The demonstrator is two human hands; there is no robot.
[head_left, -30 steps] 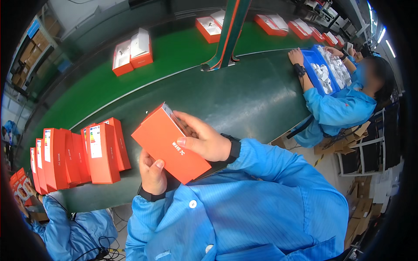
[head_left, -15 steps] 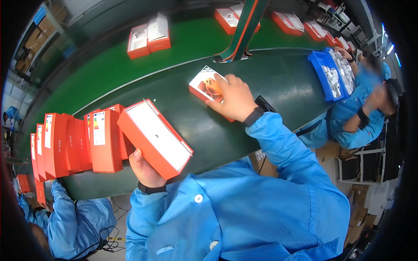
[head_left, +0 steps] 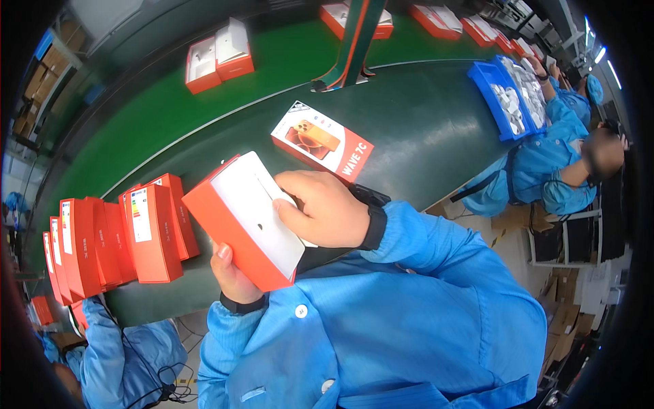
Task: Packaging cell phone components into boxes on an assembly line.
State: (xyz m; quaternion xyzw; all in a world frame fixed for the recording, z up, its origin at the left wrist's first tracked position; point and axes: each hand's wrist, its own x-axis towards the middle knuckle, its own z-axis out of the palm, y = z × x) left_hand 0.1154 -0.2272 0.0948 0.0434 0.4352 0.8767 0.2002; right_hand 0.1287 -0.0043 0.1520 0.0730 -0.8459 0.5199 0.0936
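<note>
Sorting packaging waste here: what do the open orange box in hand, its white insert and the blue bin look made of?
Orange box: likely matte printed cardboard, with crisp folded edges and flat walls.
White insert: smooth and matte, perhaps card or moulded plastic; cannot tell which.
Blue bin: apparently rigid plastic, with uniform colour and thick moulded walls.

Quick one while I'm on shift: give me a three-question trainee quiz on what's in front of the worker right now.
1. True or false: both hands are on the open orange box.
2. Which hand rests on the white insert? A) left hand B) right hand
3. Fill in: the orange lid lies flat on the dark ____.

Key: 1 true. 2 B. 3 belt.
</note>
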